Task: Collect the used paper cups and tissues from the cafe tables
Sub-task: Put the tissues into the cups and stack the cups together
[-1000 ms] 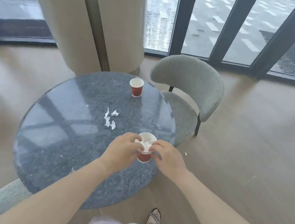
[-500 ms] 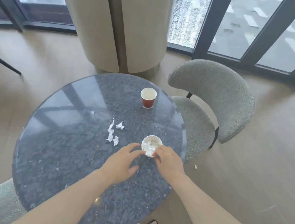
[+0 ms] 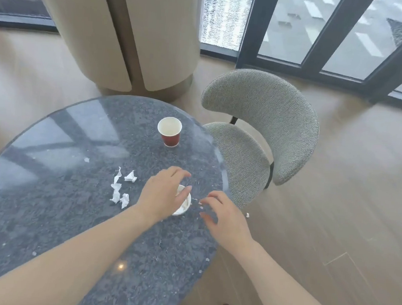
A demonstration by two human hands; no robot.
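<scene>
A: Left side of the table (image 3: 44,211)?
B: Torn tissues (image 3: 119,189) are lying in a loose cluster, same as half a second ago. The empty cup (image 3: 169,131) is standing upright farther back.

A: Left hand (image 3: 162,195)?
B: It has moved from beside the stuffed cup (image 3: 182,205) to over its mouth, fingers loosely spread; cannot tell whether it is touching.

A: Right hand (image 3: 223,215)?
B: It is now hovering off the rim, just beside the cup at the table edge, fingers spread and bent, holding nothing. The chair (image 3: 265,124) is standing behind.
</scene>
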